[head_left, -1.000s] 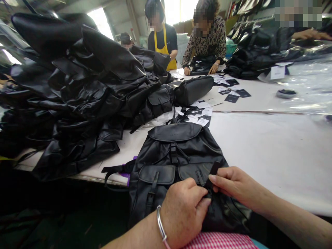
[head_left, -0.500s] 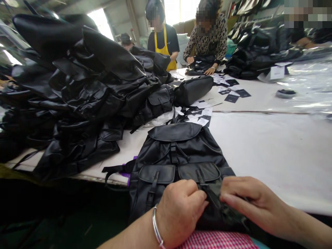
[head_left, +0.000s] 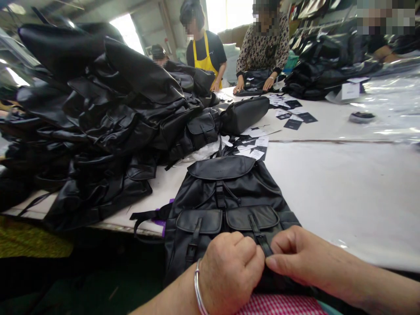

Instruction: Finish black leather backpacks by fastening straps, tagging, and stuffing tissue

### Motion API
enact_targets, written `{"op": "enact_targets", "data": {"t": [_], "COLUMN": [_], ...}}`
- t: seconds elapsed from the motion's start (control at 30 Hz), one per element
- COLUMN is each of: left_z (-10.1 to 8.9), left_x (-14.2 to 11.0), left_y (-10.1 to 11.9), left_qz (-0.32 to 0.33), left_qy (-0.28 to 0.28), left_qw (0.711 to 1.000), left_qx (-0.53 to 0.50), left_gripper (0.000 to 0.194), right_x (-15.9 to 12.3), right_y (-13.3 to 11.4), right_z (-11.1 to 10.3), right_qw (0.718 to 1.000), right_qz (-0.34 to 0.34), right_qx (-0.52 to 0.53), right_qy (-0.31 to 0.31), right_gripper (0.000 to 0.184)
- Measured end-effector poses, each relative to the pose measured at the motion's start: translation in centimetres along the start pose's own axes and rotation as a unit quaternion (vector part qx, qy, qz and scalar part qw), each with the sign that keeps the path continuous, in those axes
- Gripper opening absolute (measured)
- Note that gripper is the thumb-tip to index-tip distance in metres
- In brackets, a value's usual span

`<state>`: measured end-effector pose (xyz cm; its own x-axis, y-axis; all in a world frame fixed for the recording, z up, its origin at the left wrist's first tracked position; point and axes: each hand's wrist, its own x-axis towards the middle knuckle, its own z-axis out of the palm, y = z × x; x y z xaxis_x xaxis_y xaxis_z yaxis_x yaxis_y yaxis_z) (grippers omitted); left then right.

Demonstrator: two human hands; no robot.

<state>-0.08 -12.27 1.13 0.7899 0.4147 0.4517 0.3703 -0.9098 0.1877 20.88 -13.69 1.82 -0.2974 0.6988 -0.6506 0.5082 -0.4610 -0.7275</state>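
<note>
A black leather-look backpack (head_left: 220, 190) lies front side up at the table's near edge, its top flap away from me. Two flapped pockets cross its front, each with a narrow strap and buckle. My right hand (head_left: 297, 253) pinches the lower part of the right pocket strap (head_left: 263, 241) between thumb and fingers. Curled closed beside that strap is my left hand (head_left: 233, 264), wearing a silver bangle; its fingertips are hidden, so what they grip cannot be seen. The left pocket's buckle (head_left: 191, 251) shows next to my left wrist.
A tall heap of black bags (head_left: 108, 109) fills the left side. Paper tags (head_left: 256, 146) lie beyond the backpack on the white table (head_left: 341, 188). Clear plastic (head_left: 393, 100) covers the far right. Across the table, people handle bags, one in a yellow apron (head_left: 206, 52).
My right hand has moved left and closer to my left hand, now pinching the strap's lower part. The strap's buckle shows more clearly. The co-workers' hands across the table have shifted.
</note>
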Motion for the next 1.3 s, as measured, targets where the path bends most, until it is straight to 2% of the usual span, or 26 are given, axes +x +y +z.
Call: {"op": "enact_targets", "data": {"t": [0.17,0.3,0.43,0.6,0.67,0.8,0.93,1.0,1.07,1.13,1.3], "left_z": [0.1,0.2,0.3,0.3,0.3,0.8,0.9,0.6,0.3,-0.1,-0.8], "left_x": [-0.1,-0.2,-0.2,0.0,0.1,-0.1,0.0,0.2,0.5,0.9,1.6], "left_y": [-0.1,-0.2,-0.1,0.0,0.0,0.0,-0.2,-0.8,-1.5,-2.1,-2.7], "left_qz": [-0.001,-0.006,0.002,-0.002,-0.021,-0.075,-0.181,-0.217,-0.197,-0.154,-0.058], "left_qy": [-0.012,-0.008,-0.006,0.006,0.008,0.01,-0.021,-0.05,-0.085,-0.118,-0.184], "left_qw": [1.0,1.0,0.999,0.999,0.999,0.997,0.978,0.961,0.954,0.958,0.979], "left_qx": [0.004,0.018,0.032,0.038,0.032,-0.009,-0.102,-0.164,-0.208,-0.213,-0.072], "left_gripper": [0.013,0.011,0.011,0.01,0.013,0.019,0.016,0.046,0.062,0.055,0.045], "right_x": [0.7,2.0,3.0,2.9,2.6,2.0,1.4,1.0,0.7,0.5,0.2], "right_y": [-1.1,-0.6,0.0,-0.4,-0.3,0.5,1.1,1.0,0.9,1.1,2.5], "right_z": [-0.9,-0.9,-0.7,-0.5,-0.4,-0.5,-0.5,-0.4,-0.3,-0.2,0.0], "right_qw": [0.996,0.993,0.991,0.986,0.984,0.989,0.99,0.986,0.977,0.965,0.927], "right_qz": [-0.038,-0.055,-0.042,-0.093,-0.116,-0.112,-0.119,-0.134,-0.152,-0.176,-0.265], "right_qx": [0.078,0.093,0.122,0.074,0.042,0.006,-0.046,-0.09,-0.141,-0.185,-0.218], "right_qy": [0.012,0.046,0.046,0.114,0.129,0.093,0.063,0.051,0.049,0.066,0.15], "right_gripper": [0.038,0.037,0.037,0.037,0.038,0.047,0.046,0.042,0.038,0.036,0.026]}}
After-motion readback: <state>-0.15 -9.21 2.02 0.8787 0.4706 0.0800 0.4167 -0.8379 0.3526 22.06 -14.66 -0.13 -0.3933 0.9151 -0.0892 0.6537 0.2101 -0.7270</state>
